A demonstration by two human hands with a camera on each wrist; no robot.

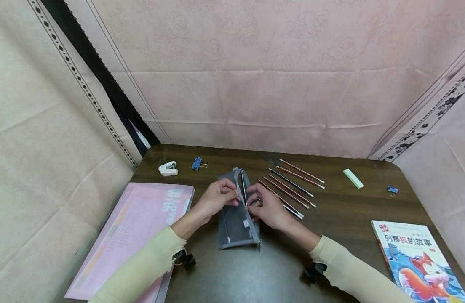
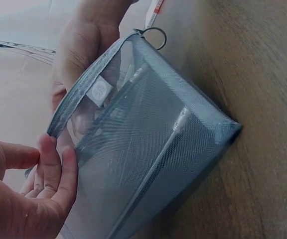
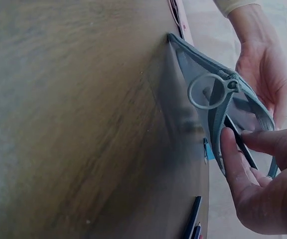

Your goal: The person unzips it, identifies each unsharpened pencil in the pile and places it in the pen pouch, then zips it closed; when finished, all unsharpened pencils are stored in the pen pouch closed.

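A grey mesh pencil pouch [image 1: 236, 227] stands unzipped on the table between both hands, a ring pull [image 3: 206, 91] at one end of its zipper. My left hand [image 1: 219, 197] pinches the edge of the opening between thumb and finger. At the other side of the opening, my right hand [image 1: 269, 207] has its thumb and a finger on either side of a dark pencil [image 3: 240, 142], which sits partly inside the pouch. Through the mesh, slim pencils [image 2: 156, 162] show lying inside. A small white tag [image 2: 99, 91] is on the pouch near its zipper.
Several pencils [image 1: 293, 182] lie right of the pouch. Behind are a white stapler [image 1: 168, 169] and a blue binder clip [image 1: 196, 163]. A pink book [image 1: 137, 227] lies left; a green eraser-like bar [image 1: 353, 178], blue object [image 1: 393, 190] and picture book [image 1: 422, 261] lie right.
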